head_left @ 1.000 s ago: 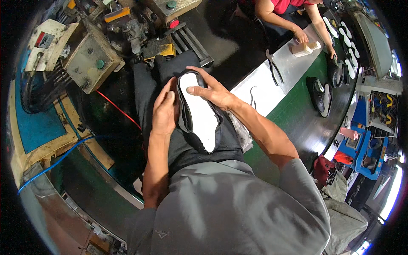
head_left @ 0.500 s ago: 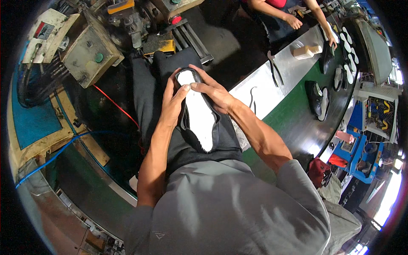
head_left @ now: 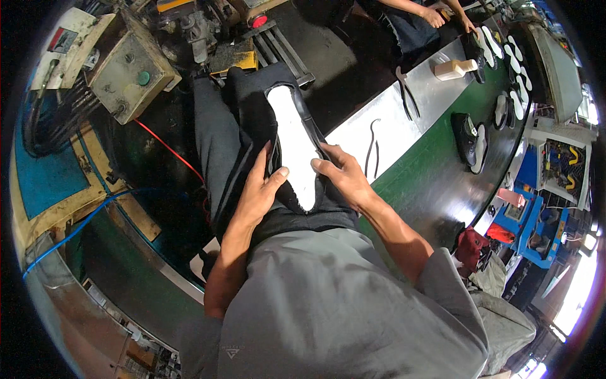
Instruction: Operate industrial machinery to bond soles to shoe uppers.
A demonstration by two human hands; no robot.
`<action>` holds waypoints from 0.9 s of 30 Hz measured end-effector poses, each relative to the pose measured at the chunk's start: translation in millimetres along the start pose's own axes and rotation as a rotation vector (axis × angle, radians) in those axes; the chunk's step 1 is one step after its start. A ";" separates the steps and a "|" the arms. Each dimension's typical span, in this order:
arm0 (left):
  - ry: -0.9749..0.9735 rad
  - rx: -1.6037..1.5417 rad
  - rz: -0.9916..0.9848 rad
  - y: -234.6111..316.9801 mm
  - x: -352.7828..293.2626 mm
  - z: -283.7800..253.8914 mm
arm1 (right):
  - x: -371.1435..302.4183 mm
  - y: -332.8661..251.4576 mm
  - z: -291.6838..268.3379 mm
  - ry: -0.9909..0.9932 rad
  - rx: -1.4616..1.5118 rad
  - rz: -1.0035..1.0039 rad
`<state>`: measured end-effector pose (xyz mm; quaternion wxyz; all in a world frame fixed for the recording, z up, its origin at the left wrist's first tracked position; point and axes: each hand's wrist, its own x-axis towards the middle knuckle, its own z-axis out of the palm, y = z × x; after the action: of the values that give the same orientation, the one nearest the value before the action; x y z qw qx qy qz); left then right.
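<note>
A black shoe upper [head_left: 304, 115] lies bottom-up across my lap, a long white insole board [head_left: 294, 142] showing along its middle. My left hand [head_left: 257, 191] holds its left side near the closer end, the thumb beside the white board's edge. On the opposite side my right hand [head_left: 347, 180] grips it, thumb at the board's edge and fingers around the black rim. The undersides of both grips are hidden. To the right, a thin hooked tool [head_left: 373, 148] and pincers [head_left: 407, 95] lie on a white-topped bench strip [head_left: 347, 134].
A green conveyor belt [head_left: 407, 177] runs along my right, carrying black shoes [head_left: 466, 140] and white soles [head_left: 516, 60]. A plastic bottle [head_left: 454, 69] lies by its edge. Another person's hands [head_left: 435, 16] are at the far side. A machine with a control box [head_left: 134, 76] stands left.
Both hands have slid from the shoe's far end toward its near end. The other person's hand has moved back from the shoes on the belt.
</note>
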<state>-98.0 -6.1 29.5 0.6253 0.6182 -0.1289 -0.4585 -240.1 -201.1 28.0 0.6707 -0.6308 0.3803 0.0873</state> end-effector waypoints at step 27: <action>0.339 -0.372 0.000 25.0 13.6 6.8 | -24.1 -39.4 78.4 0.172 -0.738 -0.925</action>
<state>-85.2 -25.2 47.6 0.7411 0.5604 0.0646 -0.3641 -202.0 -128.3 67.0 0.3423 -0.9271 0.0635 -0.1388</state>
